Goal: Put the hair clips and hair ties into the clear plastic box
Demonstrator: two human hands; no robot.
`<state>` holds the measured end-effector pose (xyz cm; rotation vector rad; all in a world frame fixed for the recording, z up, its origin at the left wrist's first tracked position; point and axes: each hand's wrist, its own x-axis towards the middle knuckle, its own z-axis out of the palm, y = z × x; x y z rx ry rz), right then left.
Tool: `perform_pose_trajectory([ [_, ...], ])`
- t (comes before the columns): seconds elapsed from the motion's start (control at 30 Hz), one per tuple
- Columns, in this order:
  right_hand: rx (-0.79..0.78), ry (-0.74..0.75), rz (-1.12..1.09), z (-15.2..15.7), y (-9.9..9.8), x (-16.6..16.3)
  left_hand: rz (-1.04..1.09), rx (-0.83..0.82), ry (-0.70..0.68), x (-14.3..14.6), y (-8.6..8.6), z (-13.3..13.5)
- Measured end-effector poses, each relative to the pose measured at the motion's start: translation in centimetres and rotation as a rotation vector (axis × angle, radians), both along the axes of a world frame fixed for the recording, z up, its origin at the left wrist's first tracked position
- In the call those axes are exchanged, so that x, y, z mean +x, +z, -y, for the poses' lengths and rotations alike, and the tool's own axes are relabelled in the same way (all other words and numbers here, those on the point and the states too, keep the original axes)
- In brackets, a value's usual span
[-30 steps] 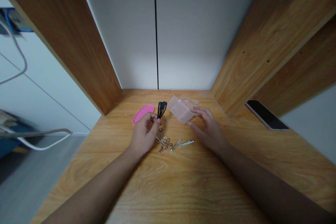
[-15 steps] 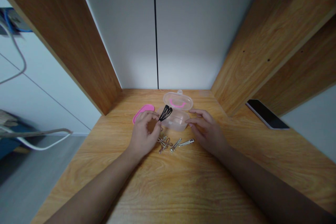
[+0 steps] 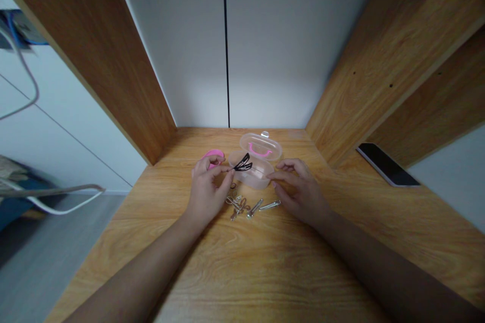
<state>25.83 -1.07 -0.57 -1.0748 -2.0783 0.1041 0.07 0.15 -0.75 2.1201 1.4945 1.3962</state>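
Observation:
My left hand (image 3: 206, 189) pinches black hair clips (image 3: 243, 164) by one end and holds them over the rim of a small clear plastic box (image 3: 253, 174). The box stands open on the wooden desk (image 3: 265, 262), its lid (image 3: 260, 146) with a pink handle folded back. My right hand (image 3: 299, 189) rests against the right side of the box, fingers curled on its edge. Several silver hair clips (image 3: 250, 206) lie loose on the desk between my hands.
A pink oval object (image 3: 215, 154) lies behind my left hand. A dark phone (image 3: 386, 164) lies on the right ledge. Wooden side panels (image 3: 113, 55) and a white back wall (image 3: 227, 40) close in the desk. Grey cables hang at the left.
The clear box went from tilted in my right hand to standing open on the desk. My left hand tipped the black clips from upright toward the box opening.

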Motion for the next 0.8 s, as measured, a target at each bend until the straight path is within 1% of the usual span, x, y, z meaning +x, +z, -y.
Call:
perform_pose_trajectory([
  [0.07,-0.034,0.005,0.01,0.1,0.1,0.0,-0.007,0.002,0.006,-0.1,-0.1,-0.1],
  [0.2,-0.114,0.069,0.017,0.2,0.2,-0.1,-0.034,-0.004,0.0,-0.3,-0.4,-0.4],
  [0.33,-0.107,0.087,0.005,0.1,0.2,-0.2,-0.048,-0.008,-0.025,-0.4,-0.8,-0.5],
  [0.43,-0.086,0.054,0.013,0.0,0.3,-0.1,-0.052,0.0,-0.056,-0.3,-0.9,-0.5],
  [0.57,-0.069,-0.029,0.03,-0.3,0.2,0.0,-0.067,0.011,-0.08,-0.2,-0.7,-0.3],
  [0.7,-0.082,-0.091,0.054,-0.7,-0.3,0.2,-0.096,-0.042,-0.105,-0.1,-0.6,-0.2],
  [0.8,-0.112,-0.117,0.068,-0.8,-0.5,0.3,-0.076,-0.083,-0.144,0.0,-0.6,-0.1],
])
